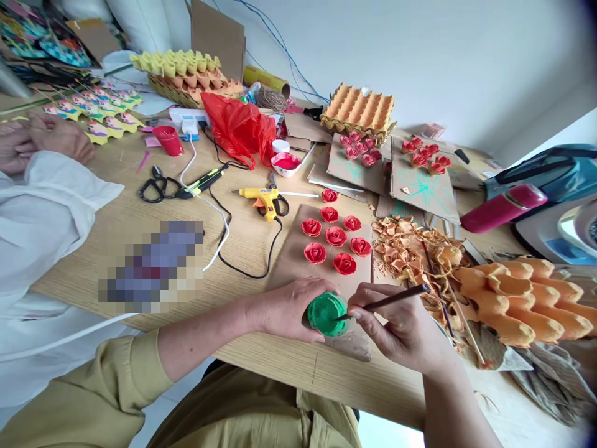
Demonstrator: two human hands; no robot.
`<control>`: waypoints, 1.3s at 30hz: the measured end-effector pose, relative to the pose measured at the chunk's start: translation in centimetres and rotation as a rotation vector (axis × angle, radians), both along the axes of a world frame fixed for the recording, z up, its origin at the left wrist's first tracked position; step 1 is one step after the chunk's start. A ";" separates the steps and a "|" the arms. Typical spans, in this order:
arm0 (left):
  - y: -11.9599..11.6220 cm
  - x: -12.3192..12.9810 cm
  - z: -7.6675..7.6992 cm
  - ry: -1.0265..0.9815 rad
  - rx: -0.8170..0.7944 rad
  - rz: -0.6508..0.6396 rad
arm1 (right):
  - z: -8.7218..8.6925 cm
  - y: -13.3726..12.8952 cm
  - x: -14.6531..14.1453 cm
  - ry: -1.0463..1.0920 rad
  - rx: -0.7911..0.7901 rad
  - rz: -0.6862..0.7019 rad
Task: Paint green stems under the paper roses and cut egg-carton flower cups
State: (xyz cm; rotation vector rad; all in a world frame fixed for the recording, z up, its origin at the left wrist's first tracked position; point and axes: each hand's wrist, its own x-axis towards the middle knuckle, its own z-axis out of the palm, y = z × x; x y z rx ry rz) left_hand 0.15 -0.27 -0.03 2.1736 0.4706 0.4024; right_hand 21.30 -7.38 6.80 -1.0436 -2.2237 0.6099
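My left hand point(291, 309) is wrapped round a small jar of green paint point(325, 313), near the front edge of the table. Between the fingers of my right hand point(396, 323) is a dark-handled paintbrush point(396, 297), its tip down in the green paint. Just beyond the jar, several red paper-like roses point(336, 236) sit in a cluster on a sheet of cardboard point(291, 261). One more red rose point(329, 195) stands at the sheet's far edge.
Orange egg cartons point(527, 298) and carton scraps point(401, 249) lie at right, with a pink bottle point(504, 208) behind. A yellow glue gun point(265, 202), black scissors point(158, 186) and a bowl of red paint point(286, 163) are further back. Another person's hands point(60, 140) rest at far left.
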 end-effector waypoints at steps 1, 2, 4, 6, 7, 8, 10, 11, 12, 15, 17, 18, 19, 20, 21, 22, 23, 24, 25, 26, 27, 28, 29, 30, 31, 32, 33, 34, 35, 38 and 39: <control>0.0 0.0 0.0 0.004 -0.001 0.002 | 0.0 0.0 0.0 -0.010 0.003 -0.021; 0.0 0.0 0.0 0.008 0.000 0.003 | 0.0 0.0 0.0 -0.022 0.006 -0.038; 0.0 0.0 -0.1 0.007 0.000 -0.001 | 0.1 0.1 -0.1 -0.045 -0.003 -0.033; 0.0 0.0 -0.1 -0.005 0.003 -0.007 | 0.2 0.1 -0.2 -0.042 -0.015 0.005; 0.0 0.0 -0.1 -0.009 0.003 -0.006 | 0.2 0.1 -0.2 -0.033 -0.008 0.013; 0.0 0.0 0.0 -0.008 0.002 -0.004 | 0.2 0.1 -0.2 -0.031 0.004 0.003; 0.0 0.0 0.0 -0.002 -0.001 0.004 | 0.2 0.1 -0.2 -0.057 0.037 -0.045; 0.0 0.0 0.1 0.000 -0.002 0.005 | 0.1 0.1 -0.2 -0.081 0.049 -0.068; 0.0 0.0 0.1 0.002 -0.003 0.002 | 0.1 0.2 -0.2 -0.103 0.056 -0.079; 0.0 0.0 -0.1 0.005 0.000 -0.006 | -0.1 0.1 -0.5 -0.092 0.066 -0.049; 0.1 0.1 -0.1 0.009 -0.001 -0.010 | -0.2 0.1 -0.7 -0.044 0.067 0.013; 0.1 0.1 -0.2 0.009 -0.002 -0.012 | -0.2 0.1 -0.8 -0.019 0.063 0.048; 0.1 0.1 -0.2 0.009 -0.003 -0.013 | -0.2 0.1 -0.8 0.003 0.052 0.075; 0.1 0.1 -0.1 0.011 -0.003 -0.012 | -0.3 0.1 -0.8 0.018 0.037 0.086; 0.0 0.1 -0.1 0.013 -0.002 -0.011 | -0.3 0.1 -0.8 0.024 0.022 0.075; 0.0 0.1 0.0 0.015 -0.001 -0.010 | -0.3 0.1 -0.7 0.023 0.015 0.054; 0.0 0.1 0.1 0.018 0.001 -0.008 | -0.3 0.1 -0.7 0.018 0.019 0.032; 0.0 0.1 0.2 0.023 0.004 -0.009 | -0.3 0.1 -0.6 0.010 0.031 0.021; 0.0 0.0 0.2 0.025 0.006 -0.014 | -0.3 0.1 -0.6 0.003 0.046 0.023; 0.0 0.0 0.3 0.025 0.008 -0.020 | -0.3 0.1 -0.7 0.001 0.055 0.040; 0.0 0.0 0.3 0.022 0.011 -0.026 | -0.3 0.2 -0.7 0.003 0.053 0.063; 0.0 0.0 0.2 0.017 0.014 -0.028 | -0.3 0.2 -0.8 0.009 0.041 0.079; 0.0 0.0 0.1 0.011 0.016 -0.027 | -0.3 0.2 -0.8 0.015 0.026 0.082; 0.0 0.0 0.1 0.008 0.016 -0.024 | -0.3 0.2 -0.9 0.023 0.015 0.079; 0.0 0.0 0.0 0.008 0.013 -0.017 | -0.3 0.2 -0.9 0.029 0.010 0.074; 0.0 0.0 0.0 0.011 0.008 -0.012 | -0.2 0.2 -0.9 0.029 0.014 0.069; 0.0 0.0 -0.1 0.015 0.002 -0.008 | -0.2 0.2 -0.9 0.022 0.021 0.066; 0.0 0.0 0.0 0.017 -0.003 -0.006 | -0.1 0.2 -0.9 0.014 0.029 0.066; 0.0 0.1 0.0 0.017 -0.005 -0.008 | -0.1 0.2 -0.9 0.004 0.033 0.066; 0.0 0.1 0.2 0.012 -0.001 -0.026 | 0.0 0.2 -0.8 -0.006 0.013 0.067; 0.0 0.1 0.2 0.013 0.002 -0.029 | 0.0 0.2 -0.7 -0.008 0.005 0.069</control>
